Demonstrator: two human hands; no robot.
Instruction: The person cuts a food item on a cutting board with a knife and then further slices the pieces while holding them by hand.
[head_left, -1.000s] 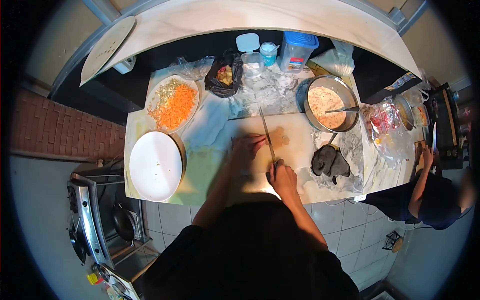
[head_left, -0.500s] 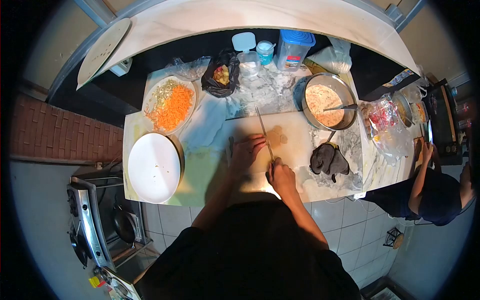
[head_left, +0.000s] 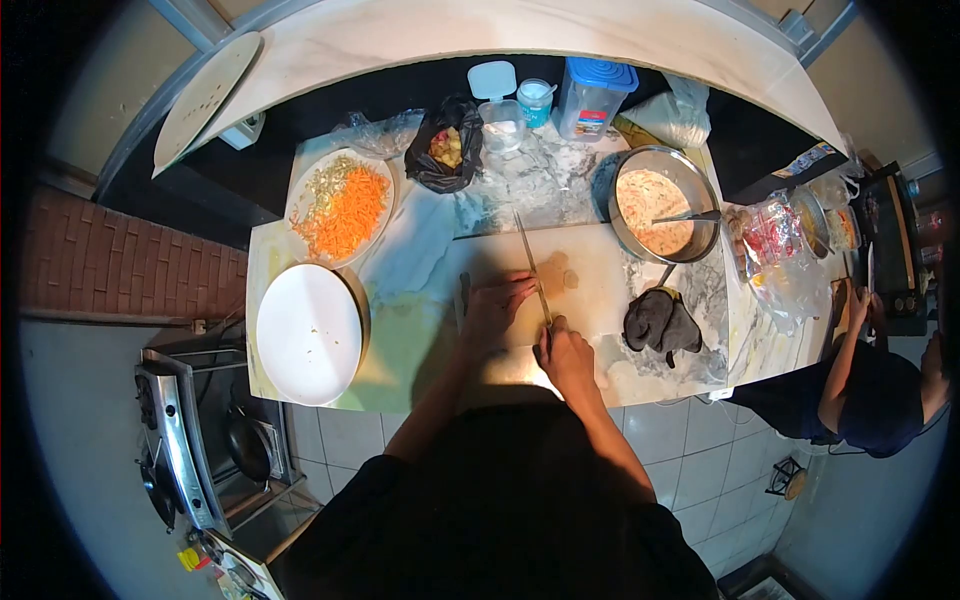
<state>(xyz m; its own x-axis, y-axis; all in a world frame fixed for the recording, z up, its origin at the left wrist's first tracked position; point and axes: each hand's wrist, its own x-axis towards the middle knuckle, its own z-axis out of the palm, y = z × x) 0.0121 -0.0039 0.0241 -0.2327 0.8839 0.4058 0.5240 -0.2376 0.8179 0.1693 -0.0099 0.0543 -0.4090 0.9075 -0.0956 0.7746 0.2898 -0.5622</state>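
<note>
My right hand (head_left: 568,360) is closed around the handle of a knife (head_left: 530,258), whose blade points away from me over a pale cutting board (head_left: 595,290). Beside the blade, on its left, is my left hand (head_left: 497,305), its fingers bent and pressed together at the knife. Whatever lies under those fingers is too small or hidden to name. A brownish wet patch (head_left: 558,272) shows on the board just right of the blade. A dark cloth mitt (head_left: 662,322) lies to the right of the board.
At the left are a plate of shredded carrot (head_left: 345,215) and a white plate (head_left: 308,335). A metal bowl of mixture (head_left: 655,205), a black bag (head_left: 443,150) and a blue-lidded container (head_left: 592,105) stand behind. Another person (head_left: 875,395) works at the far right.
The view has shifted slightly, so the counter items appear a little further right. Both hands keep nearly the same place at the knife.
</note>
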